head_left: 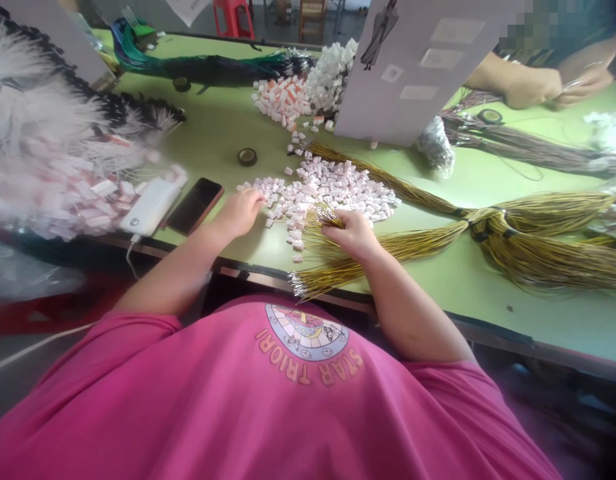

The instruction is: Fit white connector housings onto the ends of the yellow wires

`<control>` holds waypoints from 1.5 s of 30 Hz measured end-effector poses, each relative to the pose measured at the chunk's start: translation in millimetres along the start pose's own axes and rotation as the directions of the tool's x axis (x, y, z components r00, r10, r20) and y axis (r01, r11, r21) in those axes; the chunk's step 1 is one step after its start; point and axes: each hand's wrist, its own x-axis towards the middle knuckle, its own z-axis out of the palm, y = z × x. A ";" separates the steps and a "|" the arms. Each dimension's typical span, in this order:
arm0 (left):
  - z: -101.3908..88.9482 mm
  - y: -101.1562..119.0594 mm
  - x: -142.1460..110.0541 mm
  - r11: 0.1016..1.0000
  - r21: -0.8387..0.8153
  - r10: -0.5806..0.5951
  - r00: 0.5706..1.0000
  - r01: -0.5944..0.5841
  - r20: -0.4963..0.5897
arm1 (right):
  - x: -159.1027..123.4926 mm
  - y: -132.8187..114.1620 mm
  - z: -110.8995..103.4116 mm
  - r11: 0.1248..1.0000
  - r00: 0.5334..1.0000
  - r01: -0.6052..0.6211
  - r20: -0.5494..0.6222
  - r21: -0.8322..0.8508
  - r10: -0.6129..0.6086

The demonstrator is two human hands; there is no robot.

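Note:
My right hand (355, 235) is closed around a bunch of thin yellow wires (324, 217), whose silvery tips point up and to the left. More yellow wires (333, 277) lie below that hand, their metal ends near the table's front edge. At the left end of a pile of small white connector housings (333, 180) is my left hand (243, 210), fingers curled together. Whatever sits between its fingertips, if anything, is too small to make out. Several loose housings lie between the two hands.
A phone (195, 205) and a white power bank (152, 205) with a cable lie left of my left arm. Black tape (247, 157) sits behind. White-and-orange parts (283, 100) and a grey partition (413, 73) stand farther back. Across it, another person's hands (533, 87) work over brownish wires.

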 end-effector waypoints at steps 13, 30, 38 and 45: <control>51.9 57.2 -23.1 0.691 -0.687 -0.080 0.968 0.225 0.237 | -2.9 -1.7 2.0 0.999 0.999 0.016 -0.051 0.052 -0.013; 48.3 65.9 -25.2 0.733 -0.650 -0.085 0.975 0.200 0.204 | 0.5 3.5 8.4 0.995 0.997 0.074 -0.011 -0.069 -0.075; 46.0 63.6 -25.4 0.919 -0.388 0.082 0.996 -0.064 0.031 | -0.1 0.8 7.3 0.999 0.999 0.035 -0.004 -0.036 -0.035; 60.7 59.1 -21.9 0.830 -0.544 -0.041 0.986 0.126 0.165 | 1.5 5.1 9.5 0.997 0.998 0.043 0.040 0.058 -0.046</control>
